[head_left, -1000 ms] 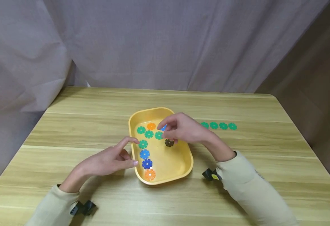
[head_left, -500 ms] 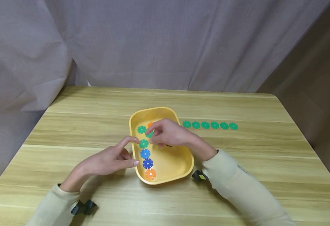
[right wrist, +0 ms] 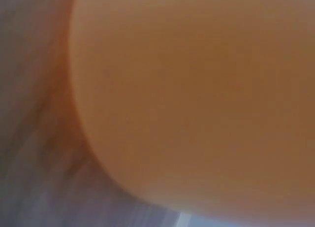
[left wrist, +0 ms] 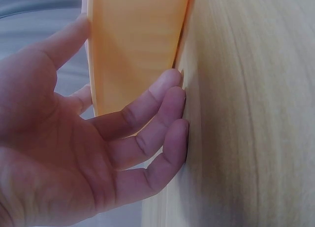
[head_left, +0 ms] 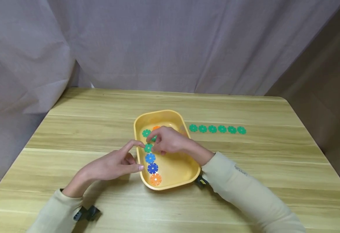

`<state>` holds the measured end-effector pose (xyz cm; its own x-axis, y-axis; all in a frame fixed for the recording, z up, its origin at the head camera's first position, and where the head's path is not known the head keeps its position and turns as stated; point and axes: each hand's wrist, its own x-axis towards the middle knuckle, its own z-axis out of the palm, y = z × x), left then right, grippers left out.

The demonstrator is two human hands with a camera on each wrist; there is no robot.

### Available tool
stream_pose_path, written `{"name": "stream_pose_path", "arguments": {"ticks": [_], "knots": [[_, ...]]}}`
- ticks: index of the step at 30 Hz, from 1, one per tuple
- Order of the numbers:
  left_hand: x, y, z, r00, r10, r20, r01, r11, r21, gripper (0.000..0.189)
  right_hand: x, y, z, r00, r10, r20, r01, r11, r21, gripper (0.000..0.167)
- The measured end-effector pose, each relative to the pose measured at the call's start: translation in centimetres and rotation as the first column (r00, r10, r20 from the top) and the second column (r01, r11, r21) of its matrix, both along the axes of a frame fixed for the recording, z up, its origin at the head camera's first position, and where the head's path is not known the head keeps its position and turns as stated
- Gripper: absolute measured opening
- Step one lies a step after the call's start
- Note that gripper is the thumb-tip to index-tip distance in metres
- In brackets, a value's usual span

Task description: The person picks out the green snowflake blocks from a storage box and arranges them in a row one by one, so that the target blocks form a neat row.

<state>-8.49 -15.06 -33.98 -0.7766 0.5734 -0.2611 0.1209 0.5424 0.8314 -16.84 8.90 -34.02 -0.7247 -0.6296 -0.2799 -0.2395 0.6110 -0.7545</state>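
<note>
A yellow plastic tray (head_left: pixel 175 168) holds flower-shaped plastic discs. My left hand (head_left: pixel 111 165) grips its left wall, index finger and thumb over the rim; in the left wrist view the other fingers of that hand (left wrist: pixel 142 123) lie curled against the outside. My right hand (head_left: pixel 168 140) is inside the tray, index finger and thumb apart, the tips right at a green disc (head_left: pixel 148 148). Below that disc run a light blue disc (head_left: pixel 150 158), a dark blue disc (head_left: pixel 153 168) and an orange disc (head_left: pixel 155 179). Another green disc (head_left: pixel 146 133) lies farther back. The right hand hides other discs.
Right of the tray, several green discs (head_left: pixel 212 129) lie in a straight row on the wooden table (head_left: pixel 260 155). A grey curtain (head_left: pixel 158 48) hangs behind the table. The right wrist view is filled by the blurred tray wall (right wrist: pixel 197 99).
My right hand has moved left across the tray, from beside the blue and brown discs to the green disc near the left wall. The left hand keeps its place on the tray.
</note>
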Motion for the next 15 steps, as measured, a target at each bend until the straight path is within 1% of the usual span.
{"name": "stream_pose_path", "arguments": {"ticks": [4, 6, 11, 15], "knots": [[0.02, -0.02, 0.0, 1.0, -0.005, -0.007, 0.005, 1.0, 0.007, 0.063, 0.04, -0.19, -0.18, 0.999, 0.012, -0.03, -0.011, 1.0, 0.016, 0.035], [0.04, -0.04, 0.0, 1.0, -0.007, -0.011, 0.007, 1.0, 0.009, 0.063, 0.08, -0.31, -0.29, 0.998, 0.02, -0.059, -0.019, 0.999, 0.031, 0.035], [0.09, -0.05, 0.02, 1.0, -0.003, -0.011, 0.003, 1.0, 0.004, 0.063, 0.19, -0.6, -0.56, 0.988, 0.035, -0.15, -0.022, 0.996, 0.089, 0.032], [0.04, -0.03, -0.01, 1.0, 0.001, -0.013, -0.001, 1.0, -0.003, 0.063, 0.22, -0.72, -0.65, 0.982, 0.038, -0.185, -0.016, 0.993, 0.119, 0.03]]}}
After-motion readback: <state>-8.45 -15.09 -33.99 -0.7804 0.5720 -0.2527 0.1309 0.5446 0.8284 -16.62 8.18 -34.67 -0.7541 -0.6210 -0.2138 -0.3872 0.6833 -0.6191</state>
